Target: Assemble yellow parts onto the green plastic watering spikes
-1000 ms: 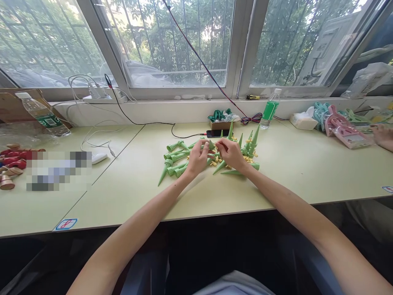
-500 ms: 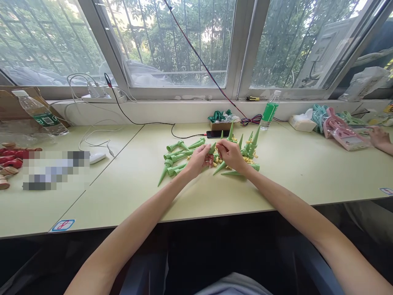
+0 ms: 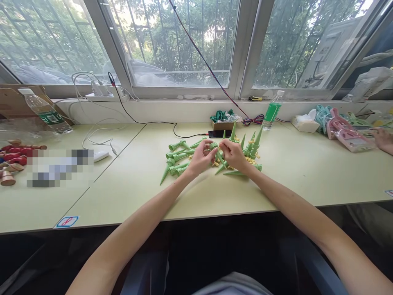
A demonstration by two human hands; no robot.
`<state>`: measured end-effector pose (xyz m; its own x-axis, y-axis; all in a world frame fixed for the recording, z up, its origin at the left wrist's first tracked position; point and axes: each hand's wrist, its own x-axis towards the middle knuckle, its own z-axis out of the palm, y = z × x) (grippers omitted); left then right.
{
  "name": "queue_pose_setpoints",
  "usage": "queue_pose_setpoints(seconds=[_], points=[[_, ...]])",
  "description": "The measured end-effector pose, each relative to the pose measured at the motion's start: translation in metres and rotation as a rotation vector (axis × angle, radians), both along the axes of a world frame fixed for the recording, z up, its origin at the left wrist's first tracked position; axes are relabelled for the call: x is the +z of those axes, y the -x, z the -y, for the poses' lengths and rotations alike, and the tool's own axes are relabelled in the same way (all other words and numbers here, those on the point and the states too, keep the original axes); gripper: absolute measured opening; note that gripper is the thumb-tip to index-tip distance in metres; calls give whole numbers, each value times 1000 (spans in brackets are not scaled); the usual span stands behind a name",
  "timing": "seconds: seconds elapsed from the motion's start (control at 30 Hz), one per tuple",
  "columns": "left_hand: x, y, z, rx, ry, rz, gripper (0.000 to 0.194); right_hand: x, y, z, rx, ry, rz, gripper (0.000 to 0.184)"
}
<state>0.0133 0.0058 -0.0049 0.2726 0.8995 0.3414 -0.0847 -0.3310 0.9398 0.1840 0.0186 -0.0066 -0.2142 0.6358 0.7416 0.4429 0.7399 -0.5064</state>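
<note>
My left hand (image 3: 201, 159) grips a green plastic plant watering spike (image 3: 213, 145) by its collared end, fingers wrapped round it. Close against that end, my right hand (image 3: 233, 153) is closed in a pinch. What lies between its fingertips is too small to make out. To the left of my hands lie several green spikes (image 3: 178, 155), some fitted with ribbed collars. On the right, more green spikes (image 3: 257, 141) stand or lie among small yellow plastic pieces (image 3: 250, 160), partly hidden behind my right hand.
Behind the spikes are a phone (image 3: 220, 134) on a cable and a small box (image 3: 223, 125). A water bottle (image 3: 272, 110) and tissue pack (image 3: 305, 122) stand at the back right. Another person's hand (image 3: 383, 140) is near pink hangers (image 3: 344, 129). Red wooden toys (image 3: 18, 155) lie far left.
The spike in my left hand has turned, its collared end now up and its point tilted down to the right. My right hand stays pinched close beside it. The view has shifted slightly.
</note>
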Motion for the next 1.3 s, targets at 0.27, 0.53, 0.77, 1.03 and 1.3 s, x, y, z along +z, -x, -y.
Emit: queue_pose_setpoints(seconds=[0.27, 0.53, 0.77, 1.03, 1.3], points=[[-1, -1, 1, 192, -385, -300, 13, -1, 0, -1, 6, 23, -8, 37], [-1, 4, -1, 245, -763, -444, 6, 0, 0, 1, -1, 20, 3, 39], [1, 0, 3, 242, -662, -348, 17, 4, 3, 5, -47, 15, -17, 39], [8, -4, 3, 83, 3, 29, 33, 9, 4, 10, -126, -41, -79, 37], [5, -1, 0, -171, 358, 51, 67, 3, 6, 5, -57, -11, -36, 34]])
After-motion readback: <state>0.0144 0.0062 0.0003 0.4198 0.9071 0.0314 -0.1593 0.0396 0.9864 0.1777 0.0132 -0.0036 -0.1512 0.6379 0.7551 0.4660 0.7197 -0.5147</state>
